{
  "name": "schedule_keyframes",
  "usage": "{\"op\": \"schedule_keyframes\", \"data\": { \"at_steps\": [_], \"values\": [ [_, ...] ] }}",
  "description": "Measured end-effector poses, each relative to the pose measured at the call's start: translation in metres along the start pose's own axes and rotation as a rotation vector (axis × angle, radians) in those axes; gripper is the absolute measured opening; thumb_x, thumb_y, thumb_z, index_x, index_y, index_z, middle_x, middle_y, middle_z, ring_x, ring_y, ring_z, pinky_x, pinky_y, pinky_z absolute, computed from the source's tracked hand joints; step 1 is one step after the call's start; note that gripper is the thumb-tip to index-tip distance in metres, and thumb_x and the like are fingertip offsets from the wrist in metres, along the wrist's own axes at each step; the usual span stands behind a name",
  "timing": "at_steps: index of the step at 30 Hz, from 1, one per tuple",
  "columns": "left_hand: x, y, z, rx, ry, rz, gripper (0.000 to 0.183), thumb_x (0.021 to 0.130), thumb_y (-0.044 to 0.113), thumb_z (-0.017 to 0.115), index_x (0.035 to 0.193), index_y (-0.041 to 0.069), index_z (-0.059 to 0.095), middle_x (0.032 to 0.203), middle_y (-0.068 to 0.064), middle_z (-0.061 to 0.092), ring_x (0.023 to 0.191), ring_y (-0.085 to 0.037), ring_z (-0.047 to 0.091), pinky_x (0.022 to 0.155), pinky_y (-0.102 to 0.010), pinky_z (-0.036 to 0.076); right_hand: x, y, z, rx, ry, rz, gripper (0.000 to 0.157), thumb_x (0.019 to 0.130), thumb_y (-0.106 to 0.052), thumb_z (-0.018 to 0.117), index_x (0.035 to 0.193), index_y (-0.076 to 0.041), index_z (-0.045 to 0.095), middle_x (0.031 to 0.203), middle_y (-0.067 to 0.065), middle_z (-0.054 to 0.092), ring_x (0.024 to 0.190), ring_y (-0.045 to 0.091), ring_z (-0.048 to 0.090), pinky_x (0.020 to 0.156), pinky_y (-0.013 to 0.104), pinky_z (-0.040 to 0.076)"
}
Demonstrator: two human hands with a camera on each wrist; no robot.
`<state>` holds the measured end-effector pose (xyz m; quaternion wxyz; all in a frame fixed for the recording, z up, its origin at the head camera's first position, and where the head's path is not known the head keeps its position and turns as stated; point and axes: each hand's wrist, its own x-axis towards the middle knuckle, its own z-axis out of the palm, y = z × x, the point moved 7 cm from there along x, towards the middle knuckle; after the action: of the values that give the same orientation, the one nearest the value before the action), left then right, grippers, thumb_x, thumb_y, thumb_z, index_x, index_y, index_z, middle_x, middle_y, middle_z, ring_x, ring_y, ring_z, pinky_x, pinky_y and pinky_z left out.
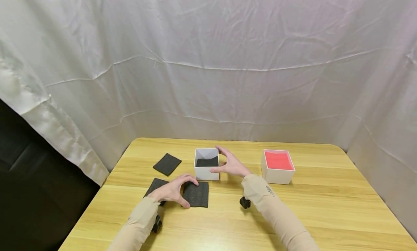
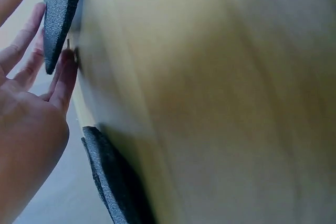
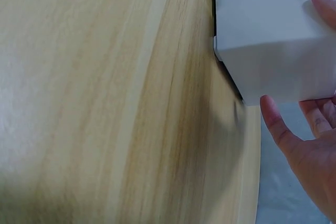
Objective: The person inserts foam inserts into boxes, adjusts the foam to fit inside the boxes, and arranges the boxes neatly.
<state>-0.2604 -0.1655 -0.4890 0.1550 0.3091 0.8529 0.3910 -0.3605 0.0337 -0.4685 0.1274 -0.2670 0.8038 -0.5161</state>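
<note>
A black foam-like square (image 1: 198, 195) is under my left hand (image 1: 174, 190), whose thumb and forefinger hold it at opposite edges. In the left wrist view the square (image 2: 63, 19) stands between the thumb and the fingers, apparently slightly off the tabletop. My right hand (image 1: 232, 164) grips a white open box (image 1: 207, 174) at its right side, thumb on the front and a finger by the back corner. Black material (image 1: 207, 162) lies inside that box. Seen from the right wrist, fingers wrap the box's white walls (image 3: 273, 66).
Another black square (image 1: 167, 164) lies flat at the back left. One more (image 1: 155, 185) is partly covered by the left hand. To the right stands a second white box (image 1: 277, 176) with red material (image 1: 278, 160) in it. A pale curtain (image 1: 228, 80) hangs behind the wooden table (image 1: 309, 214).
</note>
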Motion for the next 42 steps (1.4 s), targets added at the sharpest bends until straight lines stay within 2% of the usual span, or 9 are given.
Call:
{"op": "schedule_keyframes", "data": {
  "at_steps": [7, 13, 16, 19, 23, 29, 36, 38, 42],
  "values": [
    [-0.002, 0.006, -0.006, -0.100, 0.028, 0.063, 0.064, 0.078, 0.012, 0.086, 0.134, 0.004, 0.057, 0.141, -0.018, 0.048, 0.130, -0.035, 0.046, 0.110, -0.035, 0.041, 0.000, 0.003, 0.000, 0.002, 0.008, -0.001, 0.103, 0.079, -0.023, 0.087, 0.160, -0.009, 0.025, 0.163, 0.019, 0.028, 0.149, 0.039, 0.032, 0.101, 0.045, 0.055],
    [-0.003, 0.000, -0.014, -0.249, 0.040, 0.058, 0.052, 0.086, 0.005, 0.077, 0.135, -0.001, 0.058, 0.144, -0.027, 0.046, 0.120, -0.021, 0.056, 0.088, -0.021, 0.051, 0.001, 0.004, 0.000, 0.009, 0.023, -0.006, 0.103, 0.077, -0.022, 0.088, 0.159, -0.008, 0.027, 0.162, 0.020, 0.030, 0.149, 0.038, 0.033, 0.100, 0.045, 0.055],
    [-0.004, 0.001, -0.020, -0.283, 0.069, 0.068, 0.048, 0.088, 0.005, 0.075, 0.133, -0.003, 0.059, 0.143, -0.028, 0.050, 0.120, -0.011, 0.060, 0.089, -0.021, 0.053, 0.001, 0.005, 0.000, 0.007, 0.024, 0.003, 0.104, 0.077, -0.021, 0.088, 0.159, -0.009, 0.027, 0.162, 0.019, 0.030, 0.149, 0.036, 0.033, 0.100, 0.044, 0.056],
    [-0.005, 0.002, -0.027, -0.259, 0.124, 0.089, 0.045, 0.088, 0.008, 0.076, 0.130, -0.002, 0.062, 0.139, -0.026, 0.058, 0.123, -0.005, 0.058, 0.097, -0.022, 0.051, 0.000, 0.004, 0.000, 0.008, 0.022, 0.001, 0.104, 0.077, -0.020, 0.088, 0.159, -0.008, 0.026, 0.162, 0.019, 0.030, 0.148, 0.037, 0.035, 0.098, 0.043, 0.057],
    [-0.005, 0.004, -0.036, -0.289, 0.198, 0.083, 0.044, 0.088, 0.009, 0.077, 0.130, 0.001, 0.065, 0.137, -0.021, 0.062, 0.127, -0.007, 0.057, 0.103, -0.024, 0.049, 0.000, 0.004, 0.000, 0.019, 0.021, 0.004, 0.104, 0.077, -0.019, 0.089, 0.159, -0.009, 0.026, 0.162, 0.019, 0.030, 0.147, 0.038, 0.036, 0.096, 0.041, 0.057],
    [-0.003, 0.007, -0.045, -0.420, 0.254, 0.071, 0.046, 0.089, 0.003, 0.073, 0.133, -0.002, 0.062, 0.140, -0.027, 0.057, 0.116, -0.020, 0.067, 0.089, -0.030, 0.059, -0.001, 0.004, 0.000, 0.023, 0.019, 0.014, 0.105, 0.077, -0.022, 0.089, 0.160, -0.012, 0.025, 0.163, 0.018, 0.028, 0.146, 0.038, 0.038, 0.097, 0.040, 0.057],
    [0.001, 0.008, -0.057, -0.429, 0.312, 0.064, 0.045, 0.093, 0.005, 0.070, 0.136, -0.001, 0.060, 0.141, -0.028, 0.057, 0.109, -0.006, 0.069, 0.087, -0.023, 0.057, -0.001, 0.006, 0.001, 0.012, 0.023, 0.007, 0.103, 0.078, -0.022, 0.088, 0.160, -0.012, 0.026, 0.162, 0.017, 0.031, 0.147, 0.036, 0.037, 0.104, 0.048, 0.052],
    [0.004, 0.009, -0.059, -0.448, 0.310, 0.068, 0.046, 0.094, 0.004, 0.069, 0.138, -0.003, 0.058, 0.140, -0.030, 0.057, 0.107, -0.005, 0.069, 0.086, -0.023, 0.057, -0.001, 0.007, 0.000, 0.010, 0.025, 0.011, 0.103, 0.078, -0.022, 0.088, 0.160, -0.013, 0.026, 0.162, 0.017, 0.031, 0.147, 0.036, 0.037, 0.107, 0.049, 0.049],
    [0.011, 0.009, -0.063, -0.419, 0.319, 0.051, 0.046, 0.096, 0.007, 0.066, 0.140, -0.001, 0.057, 0.141, -0.028, 0.058, 0.101, -0.003, 0.065, 0.082, -0.019, 0.054, 0.000, 0.007, 0.000, 0.026, 0.031, 0.013, 0.104, 0.077, -0.019, 0.088, 0.160, -0.011, 0.025, 0.162, 0.018, 0.031, 0.148, 0.037, 0.035, 0.111, 0.052, 0.045]
  ]
}}
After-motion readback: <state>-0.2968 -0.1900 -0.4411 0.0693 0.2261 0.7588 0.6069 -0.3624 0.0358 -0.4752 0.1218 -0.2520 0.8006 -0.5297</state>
